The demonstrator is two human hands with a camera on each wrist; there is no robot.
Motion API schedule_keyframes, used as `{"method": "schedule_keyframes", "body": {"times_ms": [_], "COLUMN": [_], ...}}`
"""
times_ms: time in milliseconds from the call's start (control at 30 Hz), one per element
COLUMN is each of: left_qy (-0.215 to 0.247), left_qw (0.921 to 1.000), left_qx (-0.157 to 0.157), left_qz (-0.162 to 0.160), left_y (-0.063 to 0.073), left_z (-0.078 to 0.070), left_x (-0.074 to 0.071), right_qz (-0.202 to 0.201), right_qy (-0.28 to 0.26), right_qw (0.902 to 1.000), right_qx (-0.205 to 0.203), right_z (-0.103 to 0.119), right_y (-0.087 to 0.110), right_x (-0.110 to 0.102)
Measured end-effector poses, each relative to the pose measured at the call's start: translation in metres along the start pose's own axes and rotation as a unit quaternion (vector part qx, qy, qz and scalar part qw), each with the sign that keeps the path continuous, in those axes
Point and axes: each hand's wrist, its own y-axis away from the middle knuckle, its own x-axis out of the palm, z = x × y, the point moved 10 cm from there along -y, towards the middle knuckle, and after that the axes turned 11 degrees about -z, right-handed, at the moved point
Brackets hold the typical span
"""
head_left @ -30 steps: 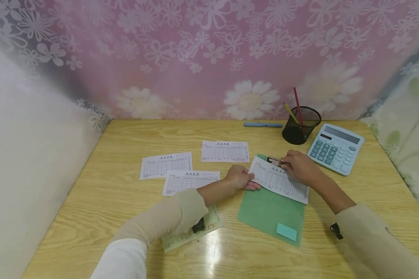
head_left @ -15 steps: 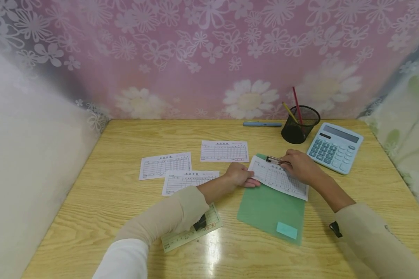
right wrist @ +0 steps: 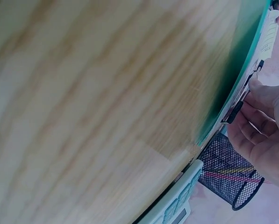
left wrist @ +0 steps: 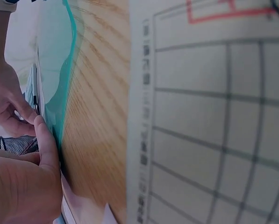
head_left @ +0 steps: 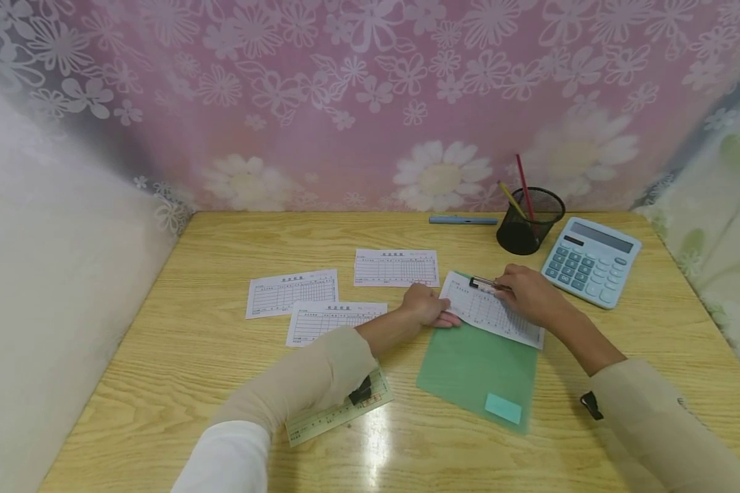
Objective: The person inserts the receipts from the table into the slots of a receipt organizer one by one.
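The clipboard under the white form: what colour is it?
The clipboard is green, clearest in the head view.

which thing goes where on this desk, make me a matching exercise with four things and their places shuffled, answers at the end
Things
1. left hand
2. red pencil
3. right hand
4. blue pen

Places
A. standing in the mesh cup
B. at the clip
C. lying flat, left of the mesh cup
D. at the left edge of the white slip over the green clipboard

Right pairs: 1-D, 2-A, 3-B, 4-C
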Motion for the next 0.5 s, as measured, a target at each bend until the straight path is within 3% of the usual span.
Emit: {"method": "schedule_keyframes", "body": {"times_ms": [333,500], "left_qy": [-0.006,-0.006], "left_qw": [0.9995,0.9997], "left_qx": [0.001,-0.002], "left_qz": [-0.031,-0.025], "left_y": [-0.0034,-0.0037], "left_z": [-0.001,-0.0014], "left_x": [-0.0005,-0.0007], "right_qz": [0.006,0.002], "right_qy": [0.008,0.023], "right_qw": [0.9999,0.9997], "right_qx": [-0.005,-0.003], "right_z": [0.0039,0.003], "right_y": [0.0003,0.0003], "right_x": [-0.0001,0.0018]}}
